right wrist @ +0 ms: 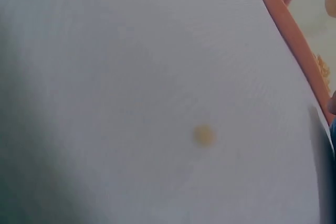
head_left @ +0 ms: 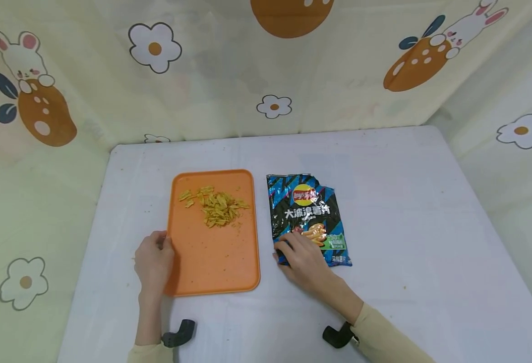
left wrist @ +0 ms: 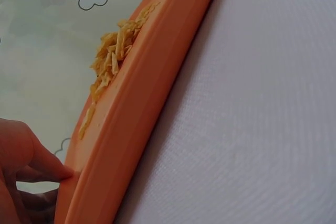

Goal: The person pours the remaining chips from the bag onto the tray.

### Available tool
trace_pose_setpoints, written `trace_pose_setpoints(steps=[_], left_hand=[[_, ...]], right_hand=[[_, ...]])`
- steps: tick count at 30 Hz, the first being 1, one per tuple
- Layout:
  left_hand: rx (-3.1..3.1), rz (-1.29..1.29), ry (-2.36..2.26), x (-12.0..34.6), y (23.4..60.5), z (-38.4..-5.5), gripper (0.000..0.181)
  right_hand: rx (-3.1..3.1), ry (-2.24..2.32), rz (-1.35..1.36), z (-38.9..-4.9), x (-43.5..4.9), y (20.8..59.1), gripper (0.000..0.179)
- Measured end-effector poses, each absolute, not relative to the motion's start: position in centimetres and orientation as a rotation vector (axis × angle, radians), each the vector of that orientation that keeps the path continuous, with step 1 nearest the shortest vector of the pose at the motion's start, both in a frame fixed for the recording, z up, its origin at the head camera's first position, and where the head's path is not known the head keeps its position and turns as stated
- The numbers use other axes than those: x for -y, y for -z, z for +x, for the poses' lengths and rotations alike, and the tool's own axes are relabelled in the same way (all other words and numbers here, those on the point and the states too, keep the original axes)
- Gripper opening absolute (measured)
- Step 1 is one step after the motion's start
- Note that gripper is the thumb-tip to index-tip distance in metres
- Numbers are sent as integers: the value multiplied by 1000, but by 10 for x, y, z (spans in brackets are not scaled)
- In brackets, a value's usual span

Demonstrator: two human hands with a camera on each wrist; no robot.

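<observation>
An orange tray [head_left: 211, 267] lies on the left part of the table, bearing a heap of broken yellow chips [head_left: 220, 207] towards its far end. My left hand [head_left: 154, 263] pinches the tray's left rim; the left wrist view shows a fingertip [left wrist: 65, 171] pressed on that rim. To the right of the tray lies a black and blue Lay's chip bag [head_left: 308, 214], its top right corner torn away. With curled fingers, my right hand [head_left: 303, 259] grips the bag's lower left edge. The thumb is partly hidden in the head view.
A white cloth [head_left: 411, 227] covers the table, with small crumbs scattered over it. Patterned curtains [head_left: 211, 85] hang behind and at both sides. A black wrist mount [head_left: 180, 334] sits at the left wrist, another black mount [head_left: 338, 337] at the right.
</observation>
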State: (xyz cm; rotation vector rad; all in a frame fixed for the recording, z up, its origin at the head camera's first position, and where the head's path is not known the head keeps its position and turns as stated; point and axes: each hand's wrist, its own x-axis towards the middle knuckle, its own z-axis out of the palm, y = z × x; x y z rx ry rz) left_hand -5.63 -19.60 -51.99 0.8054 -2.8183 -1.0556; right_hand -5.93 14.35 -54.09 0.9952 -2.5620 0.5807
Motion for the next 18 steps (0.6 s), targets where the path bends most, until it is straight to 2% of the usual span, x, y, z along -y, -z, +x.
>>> trace_pose_setpoints(steps=[14,18], left_hand=[[2817,809,1057,195,519,-56,31],[2820,812,1063,195,519,-56,31]], right_hand=[[2575,-622,1034,-60,-155,548,55],[2610,-620,1044,-55,-156,546,56]])
